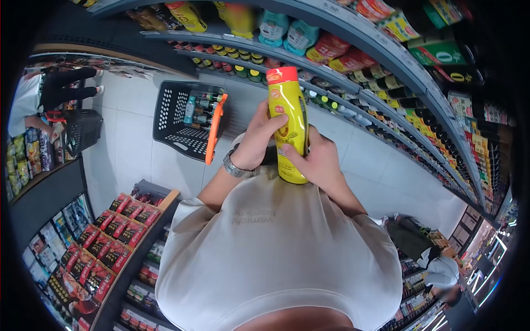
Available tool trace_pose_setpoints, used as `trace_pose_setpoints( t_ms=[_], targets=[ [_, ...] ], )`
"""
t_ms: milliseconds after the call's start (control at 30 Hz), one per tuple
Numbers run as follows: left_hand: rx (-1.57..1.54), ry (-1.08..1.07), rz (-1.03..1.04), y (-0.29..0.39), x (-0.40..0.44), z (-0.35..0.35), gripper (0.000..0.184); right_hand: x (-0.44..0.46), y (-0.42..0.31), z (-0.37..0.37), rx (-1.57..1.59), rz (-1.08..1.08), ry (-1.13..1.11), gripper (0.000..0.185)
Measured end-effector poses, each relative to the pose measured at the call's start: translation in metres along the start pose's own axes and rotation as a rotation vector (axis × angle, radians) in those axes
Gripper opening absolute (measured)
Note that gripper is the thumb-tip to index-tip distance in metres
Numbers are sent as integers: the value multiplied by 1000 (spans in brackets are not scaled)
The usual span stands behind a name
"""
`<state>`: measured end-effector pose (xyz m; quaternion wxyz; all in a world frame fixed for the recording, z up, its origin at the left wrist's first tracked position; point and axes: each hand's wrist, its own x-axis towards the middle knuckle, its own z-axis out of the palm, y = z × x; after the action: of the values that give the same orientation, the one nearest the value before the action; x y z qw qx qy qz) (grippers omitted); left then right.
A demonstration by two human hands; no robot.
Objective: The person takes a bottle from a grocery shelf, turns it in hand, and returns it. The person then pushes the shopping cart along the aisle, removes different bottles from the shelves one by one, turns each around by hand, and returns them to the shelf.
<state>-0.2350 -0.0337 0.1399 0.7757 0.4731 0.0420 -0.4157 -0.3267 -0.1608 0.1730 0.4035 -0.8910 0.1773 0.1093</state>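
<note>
A yellow bottle with a red cap (289,132) is in front of my chest, between both hands. My left hand (258,137), with a metal watch on its wrist, grips the bottle's left side, its thumb across the label. From the right, my right hand (321,161) holds the lower part, thumb on the front. The fingers behind the bottle are hidden. The cap points away from my body.
A black basket with an orange handle (190,118) stands on the floor, holding several bottles. Shelves of bottles (243,38) curve across the top and right. Red packages (116,231) fill a lower-left display. One person (27,102) is at the left, another (441,270) at the lower right.
</note>
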Motion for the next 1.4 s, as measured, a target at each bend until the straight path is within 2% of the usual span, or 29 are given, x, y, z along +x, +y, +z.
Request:
trace_pose_setpoints(
  t_ms=[33, 100, 133, 167, 233, 267, 300, 400, 467, 533, 633, 800, 900, 967, 1000, 1067, 1100, 1133, 1167, 1200, 1233, 1300, 1333, 1400],
  targets=[
    [1, 0, -11, -8, -2, 3, 43, -9, 4, -2, 4, 10, -2, 56],
    [-299, -79, -189, -19, 1, 11, 50, -26, 13, -8, -163, -384, 199, 64],
    [-276, -37, -198, -18, 3, 25, 64, -34, 18, -14, -161, -425, 184, 57],
    [-271, -33, -203, -23, 7, 29, 64, -40, 22, -19, -154, -422, 185, 57],
    [-637, -428, -353, -37, 16, 34, 70, -49, 27, -26, 73, -751, 77, 41],
    [-642, -424, -365, -50, 21, 38, 79, -54, 30, -24, 152, -737, 127, 29],
    [-628, -424, -377, -59, 22, 45, 79, -59, 36, -28, 161, -732, 142, 29],
    [-1061, -762, -465, -87, 29, 66, 74, -69, 57, -41, 357, -737, 211, 21],
    [-1097, -818, -433, -107, 28, 75, 71, -74, 71, -49, 516, -684, 255, 15],
    [-1125, -884, -388, -115, 26, 84, 61, -80, 86, -59, 533, -661, 262, 15],
    [-1091, -909, -358, -123, 26, 100, 59, -84, 106, -70, 558, -644, 298, 14],
    [-1049, -882, -373, -139, 24, 121, 59, -91, 136, -81, 550, -608, 256, 14],
    [-1050, -886, -363, -147, 22, 130, 59, -90, 143, -90, 572, -670, 259, 13],
    [-1047, -884, -351, -149, 21, 134, 59, -91, 145, -98, 581, -652, 176, 9],
    [-973, -813, -315, -146, 18, 138, 57, -91, 151, -99, 584, -657, 173, 9],
    [-897, -741, -275, -137, 8, 146, 55, -89, 165, -99, 747, -524, 36, 19],
    [-651, -491, -150, -122, -2, 159, 51, -86, 164, -100, 746, -525, 33, 19],
    [-410, -240, -27, -115, -8, 167, 47, -80, 161, -101, 849, -448, 103, 29],
    [-423, -232, -21, -122, -8, 165, 47, -75, 162, -102, 946, -366, 166, 39],
    [-209, -96, -27, -129, -6, 165, 45, -69, 167, -104, 918, -381, 78, 57],
    [7, 38, -36, -134, -6, 165, 43, -65, 168, -104, 912, -382, 63, 57],
    [14, -6, 4, -136, -8, 171, 43, -56, 168, -105, 879, -326, 51, 60],
    [96, -8, 40, -135, -8, 172, 44, -54, 168, -107, 981, -212, 10, 60],
    [249, -28, 110, -126, -12, 174, 46, -44, 175, -107, 1079, -211, -32, 60]
  ],
)
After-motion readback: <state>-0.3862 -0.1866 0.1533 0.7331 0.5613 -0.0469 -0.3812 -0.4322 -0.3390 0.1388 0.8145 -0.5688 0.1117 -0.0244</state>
